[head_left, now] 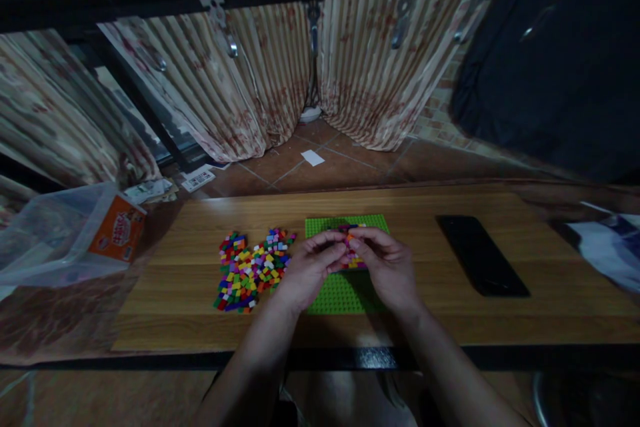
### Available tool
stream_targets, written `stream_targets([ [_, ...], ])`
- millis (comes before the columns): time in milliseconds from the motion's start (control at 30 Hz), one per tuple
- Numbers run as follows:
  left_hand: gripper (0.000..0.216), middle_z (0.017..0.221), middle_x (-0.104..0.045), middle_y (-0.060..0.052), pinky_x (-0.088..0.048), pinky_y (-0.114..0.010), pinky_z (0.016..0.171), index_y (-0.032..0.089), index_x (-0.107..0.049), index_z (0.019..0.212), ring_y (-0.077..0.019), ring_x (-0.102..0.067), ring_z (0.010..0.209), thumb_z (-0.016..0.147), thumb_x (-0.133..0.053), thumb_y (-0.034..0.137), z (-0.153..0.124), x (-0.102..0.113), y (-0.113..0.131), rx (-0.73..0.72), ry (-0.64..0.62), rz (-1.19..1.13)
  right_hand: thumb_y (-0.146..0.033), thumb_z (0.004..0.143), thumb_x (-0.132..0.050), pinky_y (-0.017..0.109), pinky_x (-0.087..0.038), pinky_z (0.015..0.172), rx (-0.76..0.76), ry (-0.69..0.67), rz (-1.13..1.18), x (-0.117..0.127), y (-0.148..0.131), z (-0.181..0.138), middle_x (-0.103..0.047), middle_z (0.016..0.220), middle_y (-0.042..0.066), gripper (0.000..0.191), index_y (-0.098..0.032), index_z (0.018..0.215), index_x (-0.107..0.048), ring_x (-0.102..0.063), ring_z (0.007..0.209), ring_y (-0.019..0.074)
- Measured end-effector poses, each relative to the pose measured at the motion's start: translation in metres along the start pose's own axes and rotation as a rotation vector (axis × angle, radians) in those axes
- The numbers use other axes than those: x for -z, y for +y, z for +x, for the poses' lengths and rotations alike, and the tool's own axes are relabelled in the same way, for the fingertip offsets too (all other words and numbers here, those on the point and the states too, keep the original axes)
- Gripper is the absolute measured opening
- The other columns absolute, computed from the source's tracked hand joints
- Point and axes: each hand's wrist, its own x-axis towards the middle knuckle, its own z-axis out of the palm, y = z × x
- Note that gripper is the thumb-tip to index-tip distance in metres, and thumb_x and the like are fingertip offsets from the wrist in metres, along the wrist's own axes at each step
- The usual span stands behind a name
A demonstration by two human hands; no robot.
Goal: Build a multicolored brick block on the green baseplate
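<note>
Over a green studded baseplate (334,297), both of my hands meet with their fingers bent in a pinch. Small building bricks (351,244), orange and pink among them, show between the fingertips. My left hand (313,267) grips them from the left, thumb and forefinger close together. From the other side my right hand (393,263) pinches at the same bricks. The fingers partly cover a patch of multicoloured bricks (357,265) at the middle of the baseplate. To the left of my left hand lies a loose spread of coloured bricks (255,270).
The wooden table (415,213) carries a black phone-like slab (481,255) on the right. A clear plastic box (65,233) with an orange label stands beyond the left end. Patterned curtains (270,80) hang behind, and a white card (313,157) lies on the tiled floor.
</note>
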Motion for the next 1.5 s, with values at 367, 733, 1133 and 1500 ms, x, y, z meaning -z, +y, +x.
stream_targets([
  [367, 0.032, 0.059, -0.059, 0.004, -0.027, -0.018, 0.046, 0.012, -0.069, 0.080, -0.0024, -0.037, 0.046, 0.068, -0.080, 0.041, 0.003, -0.003, 0.001, -0.104, 0.080, 0.220, -0.031, 0.083, -0.068, 0.028, -0.052, 0.069, 0.130, 0.000, -0.172, 0.000, 0.002, -0.001, -0.073, 0.079, -0.001, 0.008, -0.025, 0.084, -0.074, -0.065, 0.073, 0.0150],
  [733, 0.030, 0.065, -0.061, 0.002, -0.020, -0.019, 0.043, 0.012, -0.070, 0.086, -0.0007, -0.036, 0.044, 0.066, -0.080, 0.033, 0.004, 0.001, -0.001, -0.078, 0.063, 0.125, -0.027, 0.087, -0.065, 0.032, -0.051, 0.082, 0.218, -0.139, -0.179, 0.004, -0.005, -0.002, -0.073, 0.096, 0.001, 0.017, -0.030, 0.100, -0.075, -0.066, 0.091, 0.0167],
  [1133, 0.023, 0.062, -0.060, 0.003, -0.026, -0.019, 0.045, 0.014, -0.067, 0.078, -0.0035, -0.036, 0.047, 0.074, -0.074, 0.036, 0.003, -0.002, -0.003, -0.150, -0.012, 0.361, -0.031, 0.077, -0.074, 0.029, -0.052, 0.067, -0.006, 0.052, 0.040, 0.001, 0.003, 0.003, -0.073, 0.076, 0.000, 0.012, -0.024, 0.087, -0.075, -0.065, 0.070, 0.0147],
  [1500, 0.019, 0.068, -0.064, 0.001, -0.042, -0.021, 0.058, 0.016, -0.071, 0.081, -0.0087, -0.051, 0.060, 0.080, -0.071, 0.035, 0.005, -0.002, -0.006, -0.314, 0.054, 0.450, -0.035, 0.082, -0.071, 0.035, -0.049, 0.082, 0.050, -0.013, -0.114, 0.005, 0.003, 0.002, -0.073, 0.088, 0.001, 0.013, -0.027, 0.089, -0.077, -0.065, 0.083, 0.0179],
])
